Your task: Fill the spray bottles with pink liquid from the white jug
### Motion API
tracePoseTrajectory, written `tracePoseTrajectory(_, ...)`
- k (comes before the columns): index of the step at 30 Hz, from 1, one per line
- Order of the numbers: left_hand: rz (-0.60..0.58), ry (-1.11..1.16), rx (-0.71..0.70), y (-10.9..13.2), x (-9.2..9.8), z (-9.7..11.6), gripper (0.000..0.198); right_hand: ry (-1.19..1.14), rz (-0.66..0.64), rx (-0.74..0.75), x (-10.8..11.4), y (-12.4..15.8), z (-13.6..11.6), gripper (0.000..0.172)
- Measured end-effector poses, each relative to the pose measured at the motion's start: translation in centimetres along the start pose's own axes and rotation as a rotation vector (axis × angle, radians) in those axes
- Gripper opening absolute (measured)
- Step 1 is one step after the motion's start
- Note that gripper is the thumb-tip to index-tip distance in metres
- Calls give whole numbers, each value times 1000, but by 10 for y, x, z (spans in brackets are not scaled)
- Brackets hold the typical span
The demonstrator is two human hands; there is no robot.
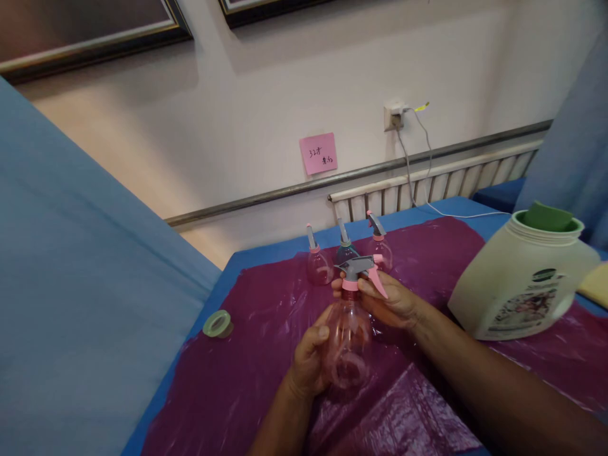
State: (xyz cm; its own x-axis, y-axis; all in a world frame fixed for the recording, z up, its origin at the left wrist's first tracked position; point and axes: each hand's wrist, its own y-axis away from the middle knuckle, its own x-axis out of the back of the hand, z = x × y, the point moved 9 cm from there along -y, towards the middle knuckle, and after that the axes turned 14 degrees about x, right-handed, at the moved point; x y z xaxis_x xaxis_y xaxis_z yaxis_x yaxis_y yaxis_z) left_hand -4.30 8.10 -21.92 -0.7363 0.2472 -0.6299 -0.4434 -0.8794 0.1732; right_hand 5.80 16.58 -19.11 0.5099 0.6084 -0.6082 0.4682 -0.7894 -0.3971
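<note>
A clear pink spray bottle [350, 345] with a grey and pink trigger head [357, 268] is held upright in front of me. My left hand [311, 354] wraps round the left side of its body, thumb toward me. At the neck, just under the trigger head, my right hand [392, 303] grips the pink collar; some of its fingers are hidden behind the bottle. Beyond my hands stand three more spray bottles: a pink one [320, 268] on the left, a dark green one [346, 253] in the middle and another pink one [382, 252] on the right.
A large cream plastic jug [517, 285] with something green in its mouth stands at the right. A pale green cap [218, 324] lies at the left. Purple plastic sheeting [237, 392] covers the blue table [266, 248]. Behind are a radiator [403, 190], a plugged-in cable and blue curtains.
</note>
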Motion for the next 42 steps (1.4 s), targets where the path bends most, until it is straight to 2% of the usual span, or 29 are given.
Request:
tracePoseTrajectory(9, -3, -15, -11, 1, -5, 4, 61, 63, 25, -2, 6, -1, 3, 53)
tracePoseTrajectory(19, 29, -19, -10, 1, -1, 2, 61, 127, 53, -9, 12, -1, 7, 58)
tracePoseTrajectory(28, 49, -46, -40, 2, -3, 5, 58, 68, 96, -39, 13, -1, 17, 54)
tracePoseTrajectory(33, 127, -79, -70, 0, 8, 3, 60, 57, 176, -64, 22, -2, 19, 57)
tracePoseTrajectory(39, 237, -211, -141, 0, 15, 3, 71, 46, 256, -62, 29, -3, 15, 58)
tracePoseTrajectory(42, 327, -343, -211, 4, 16, 9, 86, 64, 266, -41, 32, -3, 14, 59)
